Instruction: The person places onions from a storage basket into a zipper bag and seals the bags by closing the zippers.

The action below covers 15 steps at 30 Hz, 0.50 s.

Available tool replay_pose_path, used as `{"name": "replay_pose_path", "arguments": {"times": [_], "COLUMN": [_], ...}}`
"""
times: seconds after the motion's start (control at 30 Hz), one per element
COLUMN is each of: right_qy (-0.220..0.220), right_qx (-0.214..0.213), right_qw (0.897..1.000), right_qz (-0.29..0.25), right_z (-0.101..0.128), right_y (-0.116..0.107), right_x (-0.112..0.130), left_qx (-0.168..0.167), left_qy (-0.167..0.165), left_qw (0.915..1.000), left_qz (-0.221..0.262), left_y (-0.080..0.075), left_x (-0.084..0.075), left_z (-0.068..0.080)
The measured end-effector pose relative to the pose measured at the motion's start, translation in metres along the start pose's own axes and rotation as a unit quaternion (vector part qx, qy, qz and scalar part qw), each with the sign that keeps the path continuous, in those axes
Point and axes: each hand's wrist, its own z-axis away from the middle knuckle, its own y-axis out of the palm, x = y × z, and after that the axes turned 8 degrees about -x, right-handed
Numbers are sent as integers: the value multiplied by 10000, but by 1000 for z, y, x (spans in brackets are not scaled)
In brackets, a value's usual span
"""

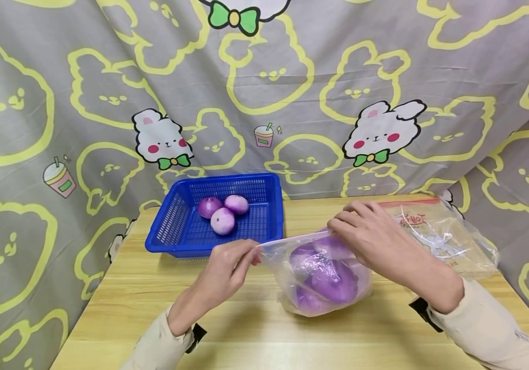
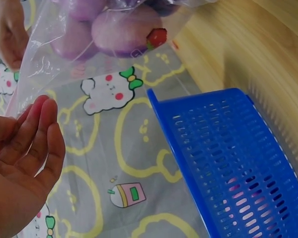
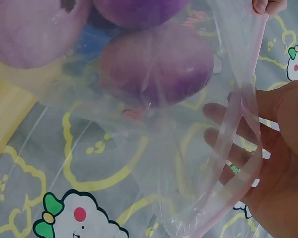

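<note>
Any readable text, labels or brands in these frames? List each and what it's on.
Red print on the empty bag, head view: blurred, cannot be read.
Red mark on the onion bag, left wrist view: too blurred to read.
Cloth, basket, table: no text.

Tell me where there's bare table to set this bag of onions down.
Bare wood lies along the near edge of the table, between both sleeves, and left front below the blue basket. A narrower strip runs behind the bag of onions toward the curtain. It is crowded at right, where an empty plastic bag sprawls, and between basket and left hand.
</note>
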Motion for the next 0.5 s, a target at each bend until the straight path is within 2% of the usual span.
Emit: {"name": "replay_pose_path", "arguments": {"times": [0.23, 0.5], "right_qy": [91, 192], "right_qx": [-199, -528], "right_qw": [9998, 9984], "right_qz": [-3, -84], "right_z": [7, 16], "right_y": [-1, -1], "right_x": [-7, -15], "left_qx": [-65, -51], "left_qy": [86, 34], "left_qw": [9999, 9999], "left_qz": [-33, -138], "left_y": [-2, -6], "left_x": [5, 8], "left_z": [1, 1]}}
